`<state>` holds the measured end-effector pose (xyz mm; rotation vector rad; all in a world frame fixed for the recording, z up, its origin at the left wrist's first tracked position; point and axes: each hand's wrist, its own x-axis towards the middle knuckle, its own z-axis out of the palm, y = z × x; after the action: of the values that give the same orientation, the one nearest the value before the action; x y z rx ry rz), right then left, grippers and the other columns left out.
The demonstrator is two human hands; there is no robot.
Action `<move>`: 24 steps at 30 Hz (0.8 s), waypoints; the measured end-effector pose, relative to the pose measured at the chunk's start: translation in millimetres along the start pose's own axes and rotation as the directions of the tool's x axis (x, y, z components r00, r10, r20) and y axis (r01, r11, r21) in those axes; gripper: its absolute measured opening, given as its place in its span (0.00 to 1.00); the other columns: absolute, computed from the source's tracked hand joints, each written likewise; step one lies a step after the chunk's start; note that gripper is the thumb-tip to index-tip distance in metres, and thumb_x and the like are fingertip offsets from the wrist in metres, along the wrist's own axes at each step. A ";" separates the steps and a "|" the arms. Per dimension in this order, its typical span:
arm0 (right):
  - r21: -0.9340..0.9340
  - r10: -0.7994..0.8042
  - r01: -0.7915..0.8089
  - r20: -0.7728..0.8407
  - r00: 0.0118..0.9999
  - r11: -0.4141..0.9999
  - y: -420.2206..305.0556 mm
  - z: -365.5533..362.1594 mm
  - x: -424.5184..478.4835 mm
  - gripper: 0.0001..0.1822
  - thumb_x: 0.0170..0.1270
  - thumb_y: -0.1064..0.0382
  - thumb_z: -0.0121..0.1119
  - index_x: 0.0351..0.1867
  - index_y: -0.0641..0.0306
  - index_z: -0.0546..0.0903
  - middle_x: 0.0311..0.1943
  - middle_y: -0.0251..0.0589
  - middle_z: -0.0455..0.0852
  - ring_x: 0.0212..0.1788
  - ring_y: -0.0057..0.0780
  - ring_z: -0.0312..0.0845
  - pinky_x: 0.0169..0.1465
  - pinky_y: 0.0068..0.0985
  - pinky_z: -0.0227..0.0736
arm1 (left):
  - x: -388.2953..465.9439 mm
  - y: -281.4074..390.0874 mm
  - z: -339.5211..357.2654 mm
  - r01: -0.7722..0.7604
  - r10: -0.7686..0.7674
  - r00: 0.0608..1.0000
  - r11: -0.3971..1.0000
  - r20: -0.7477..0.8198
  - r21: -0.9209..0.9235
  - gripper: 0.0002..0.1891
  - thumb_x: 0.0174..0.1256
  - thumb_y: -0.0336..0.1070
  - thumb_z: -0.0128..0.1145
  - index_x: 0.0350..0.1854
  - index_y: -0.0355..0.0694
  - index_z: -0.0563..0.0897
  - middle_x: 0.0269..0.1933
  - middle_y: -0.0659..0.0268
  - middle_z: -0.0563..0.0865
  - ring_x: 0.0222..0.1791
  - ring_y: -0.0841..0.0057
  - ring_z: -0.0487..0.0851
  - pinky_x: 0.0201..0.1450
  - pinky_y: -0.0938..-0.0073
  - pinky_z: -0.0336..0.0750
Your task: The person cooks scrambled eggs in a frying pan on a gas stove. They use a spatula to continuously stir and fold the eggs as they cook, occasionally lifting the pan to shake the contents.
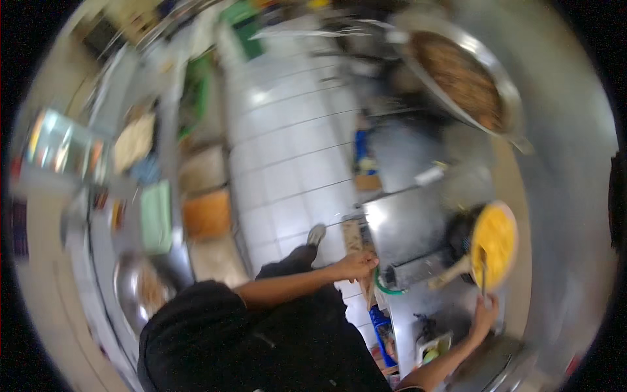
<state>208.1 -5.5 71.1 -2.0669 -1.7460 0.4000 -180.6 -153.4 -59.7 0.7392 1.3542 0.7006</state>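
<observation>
At the right, my right hand (pixel 485 313) grips the handle of a metal utensil (pixel 484 274), whose far end rests in a round pan or bowl of yellow food (pixel 495 245). A pale handle (pixel 453 271) juts from that vessel's left side. Near the counter's edge, beside a green hose (pixel 389 290), my left hand (pixel 360 267) has its fingers curled; whether anything thin is between them is too blurred to tell.
A large metal pan of brown food (pixel 458 81) stands at the upper right. Across the tiled floor (pixel 289 161) are an orange-brown board or lid (pixel 206 214), a green cloth or tray (pixel 156 217) and a steel bowl (pixel 128 289). A small container (pixel 434 349) sits by my right forearm.
</observation>
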 end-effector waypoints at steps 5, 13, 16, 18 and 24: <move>0.306 0.421 -0.436 0.117 0.899 0.846 8.8 -24.1 -5.3 0.18 0.71 0.51 0.55 0.57 0.54 0.75 0.27 0.34 0.79 0.19 0.15 0.68 0.20 0.17 0.65 | -39.2 -131.7 -76.8 0.088 -0.032 0.945 0.984 -0.326 0.157 0.21 0.57 0.43 0.61 0.51 0.39 0.78 0.30 0.55 0.87 0.30 0.62 0.87 0.35 0.63 0.80; 0.457 0.113 -0.227 0.264 0.958 0.860 -150.1 29.0 -14.8 0.25 0.70 0.67 0.38 0.68 0.69 0.65 0.18 0.25 0.60 0.15 0.14 0.51 0.17 0.14 0.51 | -61.2 -161.6 -218.0 0.026 -0.012 0.813 1.000 -0.583 0.016 0.19 0.46 0.36 0.62 0.44 0.44 0.80 0.30 0.57 0.86 0.38 0.56 0.85 0.45 0.54 0.76; 0.475 0.109 -0.231 0.270 0.956 0.849 -231.7 64.9 -13.3 0.25 0.70 0.67 0.39 0.68 0.68 0.66 0.19 0.26 0.62 0.16 0.14 0.53 0.19 0.15 0.52 | -63.3 -163.4 -292.7 -0.077 0.073 0.777 0.997 -0.625 0.020 0.30 0.43 0.34 0.63 0.56 0.50 0.78 0.30 0.60 0.86 0.38 0.59 0.86 0.48 0.50 0.73; 0.474 0.097 -0.230 0.288 0.953 0.850 -279.1 84.4 -11.9 0.24 0.70 0.67 0.39 0.68 0.67 0.66 0.20 0.26 0.62 0.17 0.15 0.54 0.19 0.15 0.53 | -76.4 -163.6 -334.4 0.008 0.051 0.796 0.995 -0.604 0.095 0.37 0.42 0.34 0.64 0.63 0.53 0.75 0.34 0.59 0.87 0.42 0.59 0.85 0.51 0.47 0.71; 0.454 0.028 -0.182 0.324 0.946 0.872 -395.2 118.0 2.1 0.24 0.71 0.66 0.39 0.67 0.65 0.67 0.22 0.28 0.65 0.19 0.16 0.56 0.21 0.16 0.57 | -85.8 -220.3 -427.3 0.166 -0.142 0.784 0.986 -0.604 -0.016 0.36 0.45 0.35 0.62 0.64 0.53 0.73 0.50 0.55 0.84 0.56 0.56 0.79 0.57 0.40 0.65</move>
<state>-189.3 64.7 156.5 -1.8035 -1.4887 1.1237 -609.7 -326.7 -215.5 0.4287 1.9970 0.8176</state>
